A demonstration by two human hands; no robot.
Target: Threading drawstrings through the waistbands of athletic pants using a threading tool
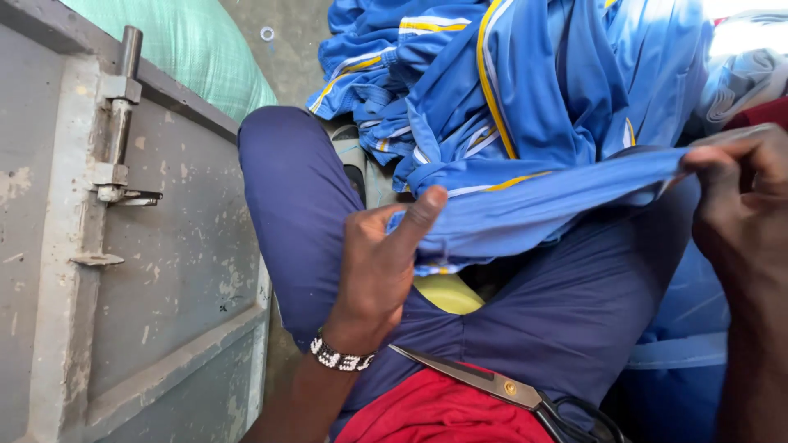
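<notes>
Head view looks down on a lap where both hands stretch a strip of blue garment [533, 205] with yellow and white piping. The left hand [382, 267] grips the strip's near end, thumb raised on top of the cloth and the other fingers curled under it, clenched on the fabric. The right hand [739, 197] pinches the far end between its fingertips at the right edge of the frame, so the cloth runs taut between the two hands.

Beyond the fingers, a heap of the same blue clothing [509, 74] lies piled. Left of the left hand's fingers stands a grey metal door [164, 271] with a sliding bolt [119, 115], and past it a pale green woven sack [197, 45]; no label shows on it. A small ring [268, 34] lies on the concrete floor beside the sack.

Below the left wrist, which wears a black-and-white beaded bracelet [341, 358], a pair of scissors [509, 392] with black handles rests on the lap, touching dark blue trousers [304, 205] and red cloth [443, 414]. Something yellow [447, 294] peeks out under the stretched strip.
</notes>
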